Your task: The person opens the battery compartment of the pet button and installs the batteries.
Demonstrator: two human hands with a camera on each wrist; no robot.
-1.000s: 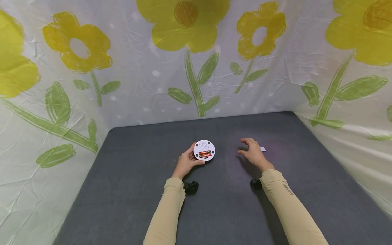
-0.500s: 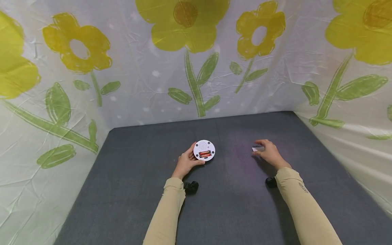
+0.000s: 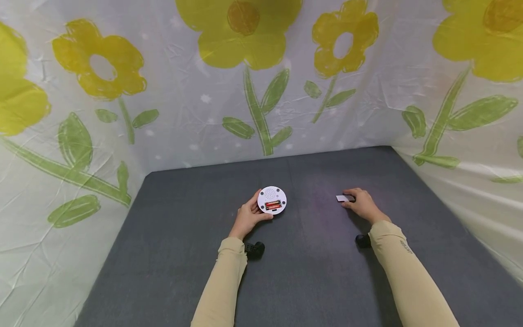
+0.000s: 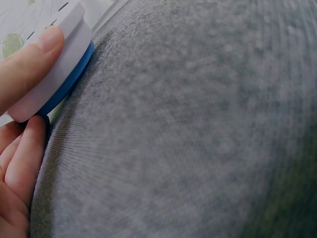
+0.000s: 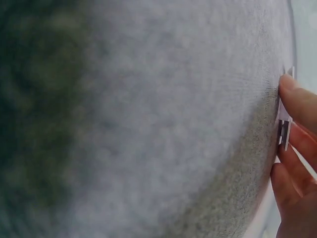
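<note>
My left hand (image 3: 246, 218) holds a round white battery device (image 3: 268, 195) between thumb and fingers, its underside facing up. Two red batteries (image 3: 273, 205) lie in its uncovered compartment, and small dark feet dot the rim. In the left wrist view the device (image 4: 55, 74) is tilted, and a blue band runs along its lower side. To the right, my right hand (image 3: 363, 206) pinches a small white battery cover (image 3: 342, 198) by its right end, low over the table. The right wrist view shows this cover (image 5: 284, 111) edge-on between thumb and fingers.
A dark grey cloth-covered table (image 3: 302, 272) lies beneath both hands. Behind it and at both sides hangs a white curtain (image 3: 184, 91) with yellow flowers. Black wrist cameras (image 3: 255, 250) sit below each wrist.
My right hand has moved right to the white cover, which lay on the table, and has taken hold of it. The left hand and the device have stayed in place.
</note>
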